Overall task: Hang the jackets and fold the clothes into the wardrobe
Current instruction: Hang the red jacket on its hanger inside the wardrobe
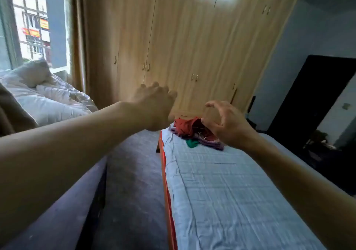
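Note:
A pile of clothes (189, 129), red on top with purple and green pieces under it, lies at the far end of the bed (221, 188) with the pale blue checked sheet. Behind it stands a tall light-wood wardrobe (173, 47) with all its doors closed. My left hand (154, 105) is stretched out in the air in front of the wardrobe, fingers loosely bent, holding nothing. My right hand (223, 122) hovers just over the right side of the pile, fingers and thumb curved apart with nothing between them. No jacket or hanger shows.
A dark grey floor strip (133, 172) runs between the bed's orange edge and a second bed with a white quilt (48, 99) at the left. A window (28, 22) and curtain stand left of the wardrobe. A dark doorway (316, 99) lies at right.

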### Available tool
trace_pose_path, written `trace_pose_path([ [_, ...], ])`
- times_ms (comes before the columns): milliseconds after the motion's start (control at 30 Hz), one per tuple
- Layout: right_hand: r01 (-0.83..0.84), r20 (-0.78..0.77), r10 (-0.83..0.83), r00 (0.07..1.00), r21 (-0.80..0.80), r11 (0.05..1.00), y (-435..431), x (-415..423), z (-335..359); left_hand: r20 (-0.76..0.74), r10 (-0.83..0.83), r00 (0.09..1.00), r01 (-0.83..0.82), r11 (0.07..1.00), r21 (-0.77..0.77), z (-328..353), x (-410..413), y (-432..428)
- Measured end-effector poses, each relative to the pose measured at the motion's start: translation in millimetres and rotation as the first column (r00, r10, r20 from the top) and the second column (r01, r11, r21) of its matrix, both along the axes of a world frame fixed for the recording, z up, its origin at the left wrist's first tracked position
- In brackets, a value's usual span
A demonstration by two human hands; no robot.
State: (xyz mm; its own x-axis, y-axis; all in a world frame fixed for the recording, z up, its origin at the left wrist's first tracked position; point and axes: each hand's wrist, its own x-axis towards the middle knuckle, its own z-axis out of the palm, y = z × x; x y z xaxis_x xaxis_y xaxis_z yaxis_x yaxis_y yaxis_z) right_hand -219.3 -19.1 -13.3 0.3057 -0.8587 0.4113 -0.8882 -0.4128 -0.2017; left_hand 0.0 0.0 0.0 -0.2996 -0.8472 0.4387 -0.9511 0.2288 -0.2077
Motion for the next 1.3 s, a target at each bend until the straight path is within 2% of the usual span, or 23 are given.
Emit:
trace_pose_path([
  [300,-0.024,0.023,0.024,0.999,-0.036,0.999,-37.3,-47.7,31.6,0.037,0.024,0.999,-0.023,1.0,-0.015,35.6,-50.3,-26.6],
  [533,-0.056,0.061,0.059,0.996,-0.043,0.998,-101.1,-38.8,32.7,0.017,0.03,0.999,-0.031,0.999,0.026,32.8,-47.8,-91.7],
  [733,-0.044,0.092,0.046,0.995,-0.026,0.999,-177.3,-10.9,23.3,0.095,0.032,0.995,-0.038,0.997,0.065,18.4,-22.3,-175.1],
  [1067,0.001,0.105,0.001,0.994,-0.017,1.0,-321.2,43.2,28.4,0.057,0.003,0.998,-0.007,0.997,0.075,26.9,46.7,-326.5],
  [1200,-0.002,0.098,0.003,0.995,-0.008,1.0,-378.8,53.1,16.0,0.15,-0.003,0.989,-0.02,0.988,0.153,6.9,54.7,-381.8],
  [1300,-0.003,0.133,0.006,0.991,-0.017,1.0,-426.0,58.5,8.5,0.152,-0.018,0.988,-0.006,0.988,0.152,0.7,59.2,-426.4],
])
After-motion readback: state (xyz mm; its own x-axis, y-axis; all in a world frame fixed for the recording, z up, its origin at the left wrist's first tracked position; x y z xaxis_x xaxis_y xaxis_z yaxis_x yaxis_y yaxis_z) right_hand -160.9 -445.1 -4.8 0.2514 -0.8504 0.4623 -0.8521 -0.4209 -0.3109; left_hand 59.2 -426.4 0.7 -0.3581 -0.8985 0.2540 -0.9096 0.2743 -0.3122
